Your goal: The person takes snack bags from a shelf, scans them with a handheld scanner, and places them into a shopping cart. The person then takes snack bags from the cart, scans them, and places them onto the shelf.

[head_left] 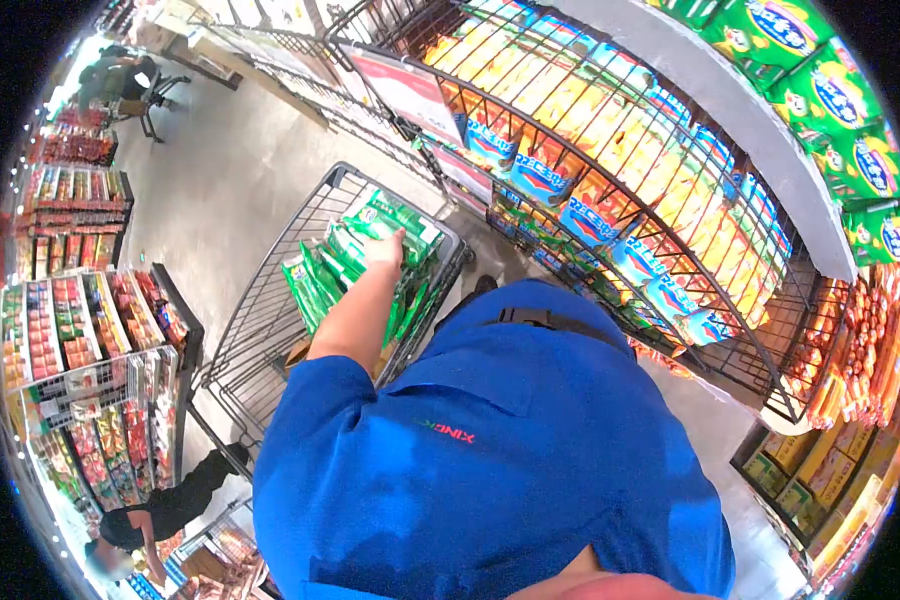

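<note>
Green packs (310, 285) lie in the cart (460, 248), upper left of centre, under the left hand (385, 250); I cannot tell how far its grip closes. The right hand is out of frame. A wire rack (802, 285) of snack bags (540, 178) crowds the upper right; a person (170, 508) is lower left. The price sign (400, 92) is blurred; the shirt's (540, 450) upside-down lettering (445, 432) seems to include "XIN".

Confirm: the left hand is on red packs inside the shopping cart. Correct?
Wrong on colour: the packs are green, not red, as the head view shows. The left hand is indeed on them, inside the shopping cart.
</note>
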Action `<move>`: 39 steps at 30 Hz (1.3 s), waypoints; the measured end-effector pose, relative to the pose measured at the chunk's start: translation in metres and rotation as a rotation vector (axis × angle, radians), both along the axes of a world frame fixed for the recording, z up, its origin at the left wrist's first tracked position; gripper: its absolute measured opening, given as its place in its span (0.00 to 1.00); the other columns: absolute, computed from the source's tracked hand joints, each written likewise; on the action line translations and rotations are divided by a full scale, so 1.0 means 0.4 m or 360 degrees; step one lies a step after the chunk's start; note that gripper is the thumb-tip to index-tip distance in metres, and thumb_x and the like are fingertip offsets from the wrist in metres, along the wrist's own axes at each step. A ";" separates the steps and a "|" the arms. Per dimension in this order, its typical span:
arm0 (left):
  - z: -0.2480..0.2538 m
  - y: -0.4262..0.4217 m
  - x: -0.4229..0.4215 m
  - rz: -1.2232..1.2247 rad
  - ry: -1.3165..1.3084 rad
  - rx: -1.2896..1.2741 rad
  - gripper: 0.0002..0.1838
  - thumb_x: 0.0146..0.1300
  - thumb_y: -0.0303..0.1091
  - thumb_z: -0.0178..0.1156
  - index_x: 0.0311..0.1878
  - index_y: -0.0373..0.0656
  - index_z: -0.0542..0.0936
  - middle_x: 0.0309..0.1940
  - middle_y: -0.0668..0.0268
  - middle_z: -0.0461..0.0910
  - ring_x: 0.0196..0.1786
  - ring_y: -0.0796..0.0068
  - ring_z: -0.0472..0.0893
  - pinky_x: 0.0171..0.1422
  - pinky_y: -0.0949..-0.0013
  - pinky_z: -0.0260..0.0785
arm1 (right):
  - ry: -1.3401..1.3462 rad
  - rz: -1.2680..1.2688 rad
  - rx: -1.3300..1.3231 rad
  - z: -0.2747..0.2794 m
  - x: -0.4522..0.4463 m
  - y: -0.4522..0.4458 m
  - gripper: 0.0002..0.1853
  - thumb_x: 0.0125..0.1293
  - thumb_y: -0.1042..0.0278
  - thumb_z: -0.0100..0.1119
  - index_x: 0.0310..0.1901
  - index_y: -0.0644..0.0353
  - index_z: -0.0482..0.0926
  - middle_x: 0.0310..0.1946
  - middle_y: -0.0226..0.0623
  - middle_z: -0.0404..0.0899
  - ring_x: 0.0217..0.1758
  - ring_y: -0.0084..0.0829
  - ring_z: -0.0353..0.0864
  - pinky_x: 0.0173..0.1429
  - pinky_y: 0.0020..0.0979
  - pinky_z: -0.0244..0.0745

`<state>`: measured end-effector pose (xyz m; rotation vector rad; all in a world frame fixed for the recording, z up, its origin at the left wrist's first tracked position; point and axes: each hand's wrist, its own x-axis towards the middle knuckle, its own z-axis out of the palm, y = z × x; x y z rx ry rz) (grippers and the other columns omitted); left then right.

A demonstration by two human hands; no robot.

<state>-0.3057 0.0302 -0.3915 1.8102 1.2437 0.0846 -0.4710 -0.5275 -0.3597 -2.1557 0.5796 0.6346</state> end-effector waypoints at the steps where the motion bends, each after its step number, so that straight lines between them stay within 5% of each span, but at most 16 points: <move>1: 0.000 0.000 -0.004 0.0022 -0.0085 -0.0043 0.23 0.50 0.34 0.69 0.46 0.36 0.71 0.37 0.58 0.79 0.32 0.66 0.80 0.32 0.66 0.73 | -0.0012 -0.0009 0.0013 -0.005 -0.004 -0.003 0.19 0.50 0.64 0.63 0.45 0.62 0.80 0.42 0.41 0.82 0.47 0.32 0.80 0.50 0.34 0.72; 2: 0.000 0.000 -0.013 0.0014 -0.0100 -0.0035 0.23 0.50 0.34 0.69 0.46 0.36 0.71 0.37 0.58 0.79 0.32 0.66 0.80 0.32 0.66 0.73 | -0.0027 -0.0018 0.0028 -0.012 -0.006 -0.005 0.19 0.50 0.64 0.63 0.45 0.62 0.80 0.42 0.41 0.82 0.47 0.32 0.80 0.50 0.34 0.72; 4: 0.087 -0.034 -0.043 0.0128 -0.0414 -0.0496 0.28 0.50 0.33 0.68 0.54 0.33 0.71 0.48 0.55 0.78 0.48 0.61 0.77 0.56 0.63 0.68 | -0.0058 -0.0037 0.0056 -0.022 -0.014 -0.009 0.19 0.50 0.64 0.63 0.45 0.62 0.80 0.42 0.41 0.82 0.48 0.31 0.80 0.50 0.34 0.72; 10: 0.319 -0.070 -0.137 0.0152 -0.0979 -0.1229 0.17 0.57 0.27 0.61 0.49 0.39 0.70 0.44 0.61 0.77 0.47 0.65 0.76 0.52 0.58 0.69 | -0.0241 -0.0110 0.0217 -0.078 -0.035 -0.028 0.19 0.50 0.65 0.63 0.45 0.62 0.80 0.42 0.41 0.82 0.48 0.31 0.80 0.51 0.34 0.72; 15: 0.599 -0.168 -0.156 -0.0135 -0.1457 -0.1480 0.27 0.57 0.30 0.58 0.62 0.43 0.65 0.57 0.63 0.72 0.59 0.62 0.72 0.65 0.53 0.63 | -0.0442 -0.0173 0.0418 -0.098 -0.059 -0.044 0.19 0.50 0.66 0.63 0.45 0.62 0.80 0.42 0.41 0.82 0.48 0.30 0.79 0.51 0.34 0.72; 20: 0.748 -0.290 -0.143 -0.0424 -0.1623 -0.1525 0.31 0.56 0.30 0.59 0.64 0.42 0.62 0.59 0.61 0.70 0.60 0.60 0.72 0.66 0.53 0.63 | -0.0569 -0.0239 0.0982 0.389 0.028 0.060 0.26 0.54 0.73 0.64 0.57 0.64 0.72 0.52 0.40 0.77 0.54 0.29 0.75 0.59 0.31 0.67; 23: 0.811 -0.399 -0.139 -0.0791 -0.1761 -0.1476 0.31 0.58 0.34 0.56 0.65 0.42 0.61 0.58 0.60 0.71 0.61 0.59 0.71 0.67 0.54 0.61 | -0.0605 0.0055 0.0613 0.547 0.056 0.086 0.25 0.54 0.73 0.64 0.56 0.64 0.72 0.53 0.40 0.77 0.55 0.29 0.75 0.60 0.30 0.66; 26: 0.848 -0.509 -0.133 -0.0914 -0.1784 -0.1516 0.30 0.58 0.32 0.56 0.65 0.41 0.61 0.58 0.59 0.70 0.61 0.59 0.71 0.66 0.54 0.62 | -0.1093 0.0715 0.0531 0.624 0.075 0.054 0.28 0.52 0.72 0.66 0.57 0.64 0.71 0.54 0.40 0.76 0.57 0.29 0.73 0.62 0.31 0.64; 36: 0.875 -0.745 -0.126 -0.1431 -0.1635 -0.1855 0.27 0.61 0.29 0.55 0.63 0.36 0.62 0.57 0.55 0.71 0.58 0.58 0.74 0.63 0.54 0.68 | -0.0950 0.0756 0.1229 0.805 0.054 0.008 0.34 0.48 0.70 0.67 0.59 0.64 0.69 0.53 0.39 0.76 0.56 0.25 0.73 0.63 0.30 0.63; 39: 0.870 -0.781 -0.134 -0.1444 -0.1577 -0.1912 0.27 0.61 0.28 0.56 0.63 0.37 0.61 0.57 0.55 0.71 0.58 0.58 0.74 0.63 0.54 0.68 | -0.1080 0.0648 0.1049 0.801 0.040 0.019 0.32 0.48 0.69 0.68 0.57 0.64 0.70 0.51 0.39 0.77 0.54 0.24 0.74 0.61 0.30 0.65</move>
